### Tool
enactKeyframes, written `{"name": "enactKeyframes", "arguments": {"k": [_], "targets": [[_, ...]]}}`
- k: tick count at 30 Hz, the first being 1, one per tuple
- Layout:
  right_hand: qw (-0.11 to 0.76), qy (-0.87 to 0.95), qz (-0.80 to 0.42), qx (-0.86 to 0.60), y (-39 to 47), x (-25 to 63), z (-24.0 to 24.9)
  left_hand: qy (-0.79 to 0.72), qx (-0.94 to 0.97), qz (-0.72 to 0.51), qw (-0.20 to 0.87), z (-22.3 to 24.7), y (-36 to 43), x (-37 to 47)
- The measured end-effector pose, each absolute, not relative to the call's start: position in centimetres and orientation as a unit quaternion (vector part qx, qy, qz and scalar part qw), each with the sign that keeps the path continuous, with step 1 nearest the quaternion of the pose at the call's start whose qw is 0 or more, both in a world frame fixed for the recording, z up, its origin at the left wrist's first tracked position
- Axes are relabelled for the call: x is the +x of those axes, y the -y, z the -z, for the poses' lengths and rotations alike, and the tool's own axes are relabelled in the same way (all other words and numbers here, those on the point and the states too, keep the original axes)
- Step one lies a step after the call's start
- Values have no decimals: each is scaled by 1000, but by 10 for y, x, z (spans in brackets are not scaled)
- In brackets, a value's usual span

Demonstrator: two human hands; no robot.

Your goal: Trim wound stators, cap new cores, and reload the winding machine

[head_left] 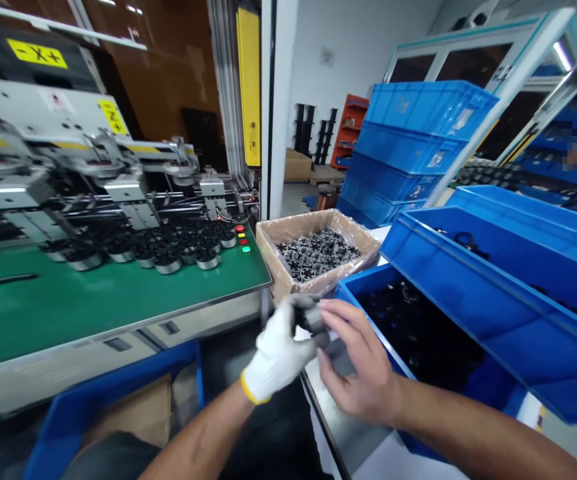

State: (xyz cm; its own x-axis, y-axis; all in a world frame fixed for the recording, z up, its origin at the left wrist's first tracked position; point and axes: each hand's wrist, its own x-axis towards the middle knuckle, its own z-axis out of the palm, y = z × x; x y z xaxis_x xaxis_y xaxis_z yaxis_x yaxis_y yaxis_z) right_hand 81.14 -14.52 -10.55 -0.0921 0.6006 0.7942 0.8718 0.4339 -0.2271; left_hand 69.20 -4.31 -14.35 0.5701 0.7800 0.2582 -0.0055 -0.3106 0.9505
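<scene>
Gripping a small dark part (313, 320) with the gloved left hand (278, 353), bare right hand (361, 370) pinching its other side, just off the near corner of the cardboard box (273, 263). Probably rigid, light, slightly slick; best taken around the rim.

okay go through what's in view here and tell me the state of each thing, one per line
left hand: gloved, gripping a dark part
right hand: bare, fingers on the same dark part
cardboard box: open, full of round metal parts
near blue bin: open, holds black parts
stacked blue crates: piled, contents hidden
green table: rows of round parts standing upright
</scene>
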Motion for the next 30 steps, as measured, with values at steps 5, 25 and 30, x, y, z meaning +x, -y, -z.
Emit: {"name": "enactKeyframes", "arguments": {"k": [5, 25, 30], "targets": [[432, 701, 63, -564, 141, 811, 114, -325, 740, -388, 443, 124, 38, 661], [503, 713, 25, -488, 143, 805, 111, -74, 773, -395, 491, 123, 31, 631], [447, 752, 89, -477, 142, 811, 106, -229, 764, -292, 527, 133, 41, 637]]}}
